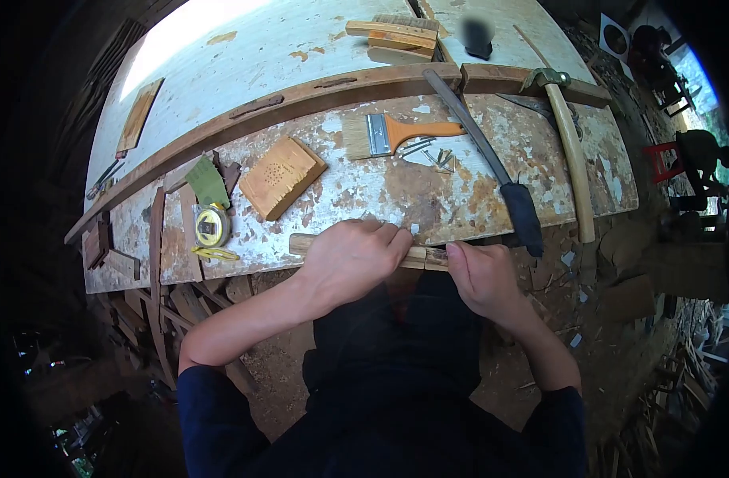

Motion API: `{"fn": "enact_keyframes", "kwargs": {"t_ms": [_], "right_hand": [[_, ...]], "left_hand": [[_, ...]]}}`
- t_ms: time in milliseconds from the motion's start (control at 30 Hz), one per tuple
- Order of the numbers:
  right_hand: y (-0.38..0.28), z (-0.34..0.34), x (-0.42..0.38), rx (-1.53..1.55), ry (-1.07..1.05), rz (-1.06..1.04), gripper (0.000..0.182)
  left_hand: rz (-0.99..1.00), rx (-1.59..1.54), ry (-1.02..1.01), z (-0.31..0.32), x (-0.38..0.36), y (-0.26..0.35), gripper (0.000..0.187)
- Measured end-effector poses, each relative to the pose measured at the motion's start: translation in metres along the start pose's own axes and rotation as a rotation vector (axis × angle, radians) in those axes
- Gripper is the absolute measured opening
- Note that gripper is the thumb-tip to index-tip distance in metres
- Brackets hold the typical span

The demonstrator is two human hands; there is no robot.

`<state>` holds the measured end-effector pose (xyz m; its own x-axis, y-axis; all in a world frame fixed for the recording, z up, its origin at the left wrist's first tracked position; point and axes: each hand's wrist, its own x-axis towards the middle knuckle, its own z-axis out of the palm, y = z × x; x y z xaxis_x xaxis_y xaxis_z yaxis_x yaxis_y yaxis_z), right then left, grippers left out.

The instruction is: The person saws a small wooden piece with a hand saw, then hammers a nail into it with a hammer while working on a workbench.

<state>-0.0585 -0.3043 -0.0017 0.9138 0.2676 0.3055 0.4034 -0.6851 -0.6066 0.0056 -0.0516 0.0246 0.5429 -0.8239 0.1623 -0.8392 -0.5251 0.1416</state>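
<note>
A narrow wooden strip (300,244) lies across the front edge of the worn workbench (392,195). My left hand (352,259) is closed over its middle, palm down. Close to the strip's right end, where the wood looks darker and rough, my right hand (485,279) is closed with the thumb pressed on top. Whether a small tool sits inside my right fingers is hidden. A carved wooden block (282,177) lies beyond my left hand. Past both hands rests a paintbrush (408,133) with an orange handle, next to several loose nails (436,156).
A long bar with a black grip (522,215) overhangs the edge at right, beside a hammer (570,151). Left are a tape measure (212,226) and green sandpaper (207,182). A raised wooden rail (300,94) crosses the bench; a wooden block (400,36) sits behind it.
</note>
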Motion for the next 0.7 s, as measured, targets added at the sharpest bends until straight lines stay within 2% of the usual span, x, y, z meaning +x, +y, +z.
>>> {"fn": "enact_keyframes", "kwargs": {"t_ms": [133,167,267,367,467,600,700], "right_hand": [[-0.004,-0.021,0.011,-0.154,0.041,-0.115,0.017],[-0.004,-0.026,0.016,-0.179,0.064,-0.154,0.015],[-0.007,-0.035,0.023,-0.170,0.089,-0.145,0.006],[-0.011,-0.043,0.027,-0.121,0.261,-0.019,0.013],[0.012,-0.046,0.027,-0.198,0.384,0.065,0.025],[0.025,-0.047,0.021,-0.309,0.331,0.165,0.030],[0.040,-0.042,0.018,-0.355,0.325,0.169,0.019]], "left_hand": [[0.015,-0.198,0.107,-0.028,0.005,0.004,0.029],[0.013,-0.220,0.136,-0.025,0.004,0.003,0.039],[0.022,-0.150,0.220,-0.021,0.001,-0.010,0.043],[-0.094,-0.073,0.272,-0.019,-0.007,-0.019,0.052],[-0.166,-0.032,0.284,-0.011,-0.014,-0.028,0.057],[-0.231,-0.060,0.308,0.009,-0.018,-0.030,0.059],[-0.228,-0.091,0.352,0.016,-0.019,-0.028,0.054]]}}
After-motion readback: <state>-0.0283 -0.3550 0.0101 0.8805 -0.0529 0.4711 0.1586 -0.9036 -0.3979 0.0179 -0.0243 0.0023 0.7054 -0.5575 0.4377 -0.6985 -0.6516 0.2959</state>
